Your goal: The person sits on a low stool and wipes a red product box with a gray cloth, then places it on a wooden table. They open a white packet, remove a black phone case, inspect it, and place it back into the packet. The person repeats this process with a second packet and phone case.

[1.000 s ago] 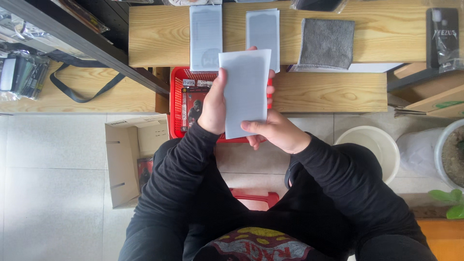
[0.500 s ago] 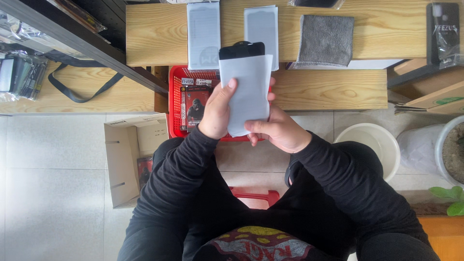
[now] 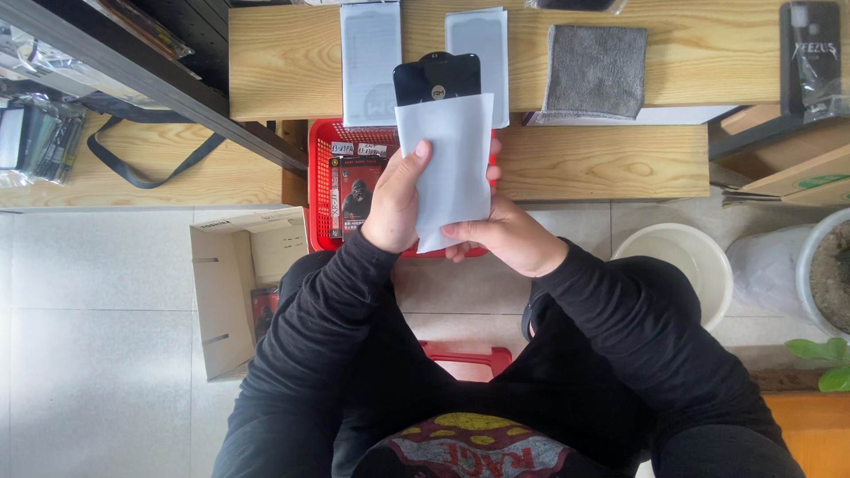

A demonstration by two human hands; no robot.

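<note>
Both of my hands hold a white paper sleeve (image 3: pixel 450 164) upright over a red basket (image 3: pixel 320 199). A black-framed glass screen protector (image 3: pixel 436 78) sticks out of the sleeve's top by about a third. My left hand (image 3: pixel 396 199) grips the sleeve's left side with the thumb on its front. My right hand (image 3: pixel 500 235) holds the sleeve's lower right corner from beneath.
On the wooden bench (image 3: pixel 283 62) lie two white sleeves (image 3: pixel 372 62), (image 3: pixel 482 40), a grey cloth (image 3: pixel 593 71) and a dark packet (image 3: pixel 810 57). An open cardboard box (image 3: pixel 226 292), a white bucket (image 3: pixel 686 261) and a potted plant (image 3: pixel 832 283) stand on the tiled floor.
The black screen protector has slid up out of the top of the white sleeve; a second ago it was fully inside. My hands stay in about the same place.
</note>
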